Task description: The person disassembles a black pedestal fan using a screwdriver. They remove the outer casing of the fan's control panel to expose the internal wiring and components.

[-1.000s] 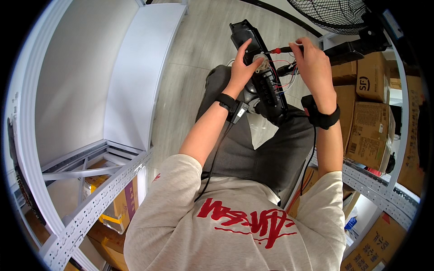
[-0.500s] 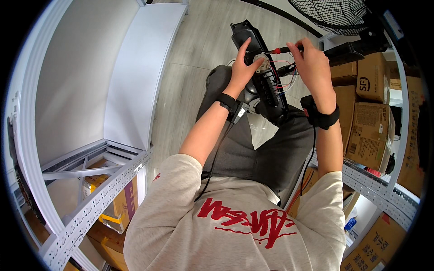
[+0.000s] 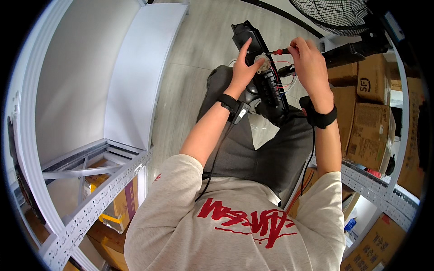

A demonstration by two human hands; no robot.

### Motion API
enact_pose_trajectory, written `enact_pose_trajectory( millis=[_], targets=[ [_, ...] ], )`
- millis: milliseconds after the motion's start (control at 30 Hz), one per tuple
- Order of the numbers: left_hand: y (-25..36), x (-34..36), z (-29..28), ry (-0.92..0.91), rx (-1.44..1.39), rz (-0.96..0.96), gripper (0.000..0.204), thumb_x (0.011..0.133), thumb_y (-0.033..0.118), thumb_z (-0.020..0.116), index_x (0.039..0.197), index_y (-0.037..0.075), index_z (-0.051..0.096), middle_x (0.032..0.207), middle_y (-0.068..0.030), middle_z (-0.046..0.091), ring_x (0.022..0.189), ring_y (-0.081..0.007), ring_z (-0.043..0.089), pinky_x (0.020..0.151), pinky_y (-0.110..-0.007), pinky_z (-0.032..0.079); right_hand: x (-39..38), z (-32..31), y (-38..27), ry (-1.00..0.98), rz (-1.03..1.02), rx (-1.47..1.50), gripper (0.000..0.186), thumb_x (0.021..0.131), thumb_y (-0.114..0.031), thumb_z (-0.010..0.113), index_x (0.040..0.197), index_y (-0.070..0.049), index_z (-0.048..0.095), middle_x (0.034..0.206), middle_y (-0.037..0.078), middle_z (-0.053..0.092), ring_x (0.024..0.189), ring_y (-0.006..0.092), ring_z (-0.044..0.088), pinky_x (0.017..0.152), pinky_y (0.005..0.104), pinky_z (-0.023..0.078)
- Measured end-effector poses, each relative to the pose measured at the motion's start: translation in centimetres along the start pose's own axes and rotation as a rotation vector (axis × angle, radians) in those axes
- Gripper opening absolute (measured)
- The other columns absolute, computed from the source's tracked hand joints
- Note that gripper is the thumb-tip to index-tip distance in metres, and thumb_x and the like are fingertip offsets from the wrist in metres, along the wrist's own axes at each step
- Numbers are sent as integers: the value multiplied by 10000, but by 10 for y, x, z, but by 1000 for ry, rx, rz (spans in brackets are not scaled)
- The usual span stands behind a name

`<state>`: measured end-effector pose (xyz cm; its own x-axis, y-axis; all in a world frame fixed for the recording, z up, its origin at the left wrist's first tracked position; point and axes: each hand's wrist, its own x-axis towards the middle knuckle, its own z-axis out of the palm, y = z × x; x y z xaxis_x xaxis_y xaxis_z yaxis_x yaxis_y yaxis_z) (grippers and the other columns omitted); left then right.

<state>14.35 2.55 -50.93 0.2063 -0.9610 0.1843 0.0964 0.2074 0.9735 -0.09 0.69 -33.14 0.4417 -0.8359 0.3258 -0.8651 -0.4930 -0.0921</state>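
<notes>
A long black plastic housing (image 3: pixel 275 107) lies open over my knees, slanting away from me. On it sits a small, round, pale motor-like part (image 3: pixel 261 63). Thin red and white wires (image 3: pixel 284 85) run from the housing to a black stem at its right. My left hand (image 3: pixel 246 70) steadies the housing, thumb on the round part and index finger stretched along the black surface. In my right hand (image 3: pixel 311 65) is a screwdriver (image 3: pixel 280 52) with a red and black handle, lying nearly level. Its tip points left at the edge of the round part; whether it sits in a screw is too small to tell.
A wire-caged fan (image 3: pixel 332 16) stands at the upper right. Cardboard boxes (image 3: pixel 370 131) fill the metal shelving (image 3: pixel 375 185) on my right. To my left are a white panel (image 3: pixel 135 77) and a perforated metal frame (image 3: pixel 97 203) with boxes below. Cables hang from both wrist straps.
My right hand has shifted slightly, its fingers turning around the screwdriver handle. The housing has tipped a little; my left hand stays nearly still on it.
</notes>
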Motion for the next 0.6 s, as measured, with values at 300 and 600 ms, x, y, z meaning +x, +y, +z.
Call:
enact_pose_trajectory(
  millis=[300,600],
  targets=[
    [-4,2,1,1,-52,6,752,838,155,744,1469,126,334,1366,-85,492,1189,-176,512,1001,-313,413,2,4,1,-20,69,19,168,885,-168,627,1004,-55,589,937,150,621,774,352,640,669,407,516],
    [1,1,0,-26,-103,-23,743,838,168,748,1459,112,345,1372,-85,481,1194,-172,504,999,-313,414,3,3,-3,6,41,175,152,873,-89,624,1020,-77,589,960,123,616,750,344,634,659,414,511]
  ],
)
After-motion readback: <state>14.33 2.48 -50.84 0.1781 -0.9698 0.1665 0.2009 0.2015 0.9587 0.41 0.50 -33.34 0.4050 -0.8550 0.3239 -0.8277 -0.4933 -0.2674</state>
